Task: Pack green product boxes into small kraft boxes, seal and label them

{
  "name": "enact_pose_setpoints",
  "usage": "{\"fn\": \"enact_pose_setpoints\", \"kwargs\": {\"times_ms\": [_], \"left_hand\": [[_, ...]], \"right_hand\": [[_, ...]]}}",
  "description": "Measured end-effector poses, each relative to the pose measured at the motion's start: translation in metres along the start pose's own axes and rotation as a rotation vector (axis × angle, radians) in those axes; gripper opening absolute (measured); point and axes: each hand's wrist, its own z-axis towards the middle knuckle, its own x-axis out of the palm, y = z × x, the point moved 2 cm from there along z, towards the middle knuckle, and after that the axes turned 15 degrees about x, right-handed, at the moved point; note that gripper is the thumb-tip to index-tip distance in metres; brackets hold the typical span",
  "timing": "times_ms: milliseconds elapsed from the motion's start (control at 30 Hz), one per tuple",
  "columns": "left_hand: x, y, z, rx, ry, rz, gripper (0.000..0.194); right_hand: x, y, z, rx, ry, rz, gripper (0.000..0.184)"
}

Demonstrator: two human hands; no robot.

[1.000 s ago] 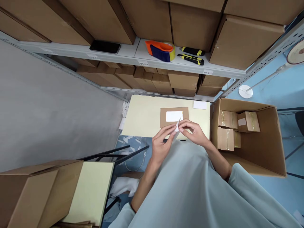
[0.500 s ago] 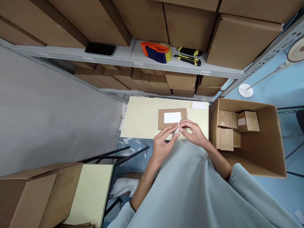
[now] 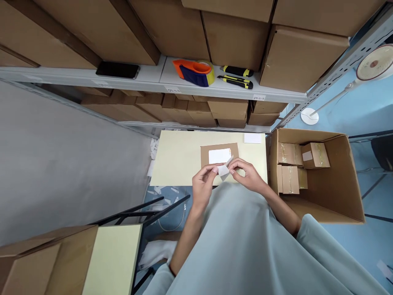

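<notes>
Between my hands is a small white sticker label (image 3: 224, 171), bent and partly lifted from its backing paper. My left hand (image 3: 203, 184) pinches its left side between thumb and fingers. At its right edge, my right hand (image 3: 246, 175) pinches a lifted piece. Just beyond my fingers a flat brown cardboard box (image 3: 204, 152) lies on the pale yellow table (image 3: 176, 157). A white label (image 3: 220, 155) is stuck on the box's top. Farther right on the table lies another white paper piece (image 3: 252, 138).
A large open carton (image 3: 334, 184) holding several small taped boxes stands right of the table. On the shelf (image 3: 155, 76) above sit a phone (image 3: 118, 70), an orange and blue tape dispenser (image 3: 195, 73) and two utility knives (image 3: 236, 77). Another carton (image 3: 46, 266) is at lower left.
My hands have drawn slightly apart, and the label between them is now spread and more visible. The whole view has shifted a little.
</notes>
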Motion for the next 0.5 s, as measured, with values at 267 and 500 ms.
{"fn": "enact_pose_setpoints", "kwargs": {"times_ms": [267, 500], "left_hand": [[-0.05, 0.023, 0.01, -0.19, -0.257, -0.325, 0.037], [-0.115, 0.051, 0.013, -0.274, -0.515, -0.507, 0.036]], "right_hand": [[-0.002, -0.025, 0.013, 0.182, -0.038, 0.017, 0.013], [0.008, -0.035, 0.04, 0.332, -0.09, -0.004, 0.026]]}}
